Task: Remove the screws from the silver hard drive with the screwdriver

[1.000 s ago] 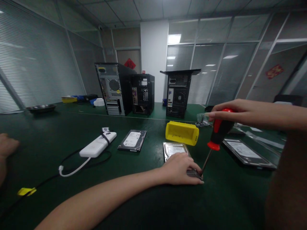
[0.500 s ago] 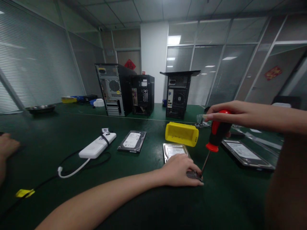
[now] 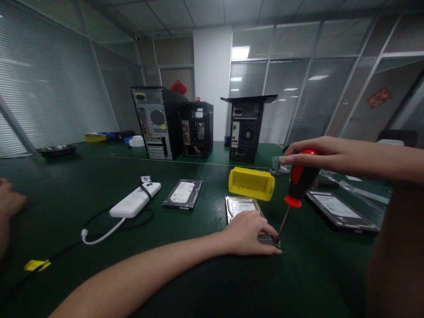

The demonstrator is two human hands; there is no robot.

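Observation:
My left hand (image 3: pixel 250 234) lies over a silver hard drive (image 3: pixel 240 204), thumb and fingers holding its near end. Most of that drive is hidden under the palm; a dark grey part (image 3: pixel 266 239) shows between thumb and forefinger. In my right hand (image 3: pixel 311 154) is a red and black screwdriver (image 3: pixel 298 183), gripped by the handle from above. Its shaft slants down to the left, and the tip meets the near right corner of the grey part, beside my left fingertips. The exact contact point is too small to make out.
Just behind the drive sits a yellow bin (image 3: pixel 251 183). Other hard drives lie left (image 3: pixel 183 194) and right (image 3: pixel 341 210). A white power strip (image 3: pixel 135 201) with cables is on the left. Computer cases (image 3: pixel 245 128) stand at the back. Another person's hand (image 3: pixel 11 198) is at the left edge.
Both hands, the drive and the screwdriver keep nearly the same positions. The whole view has shifted very slightly. The other person's hand at the left edge has moved a little.

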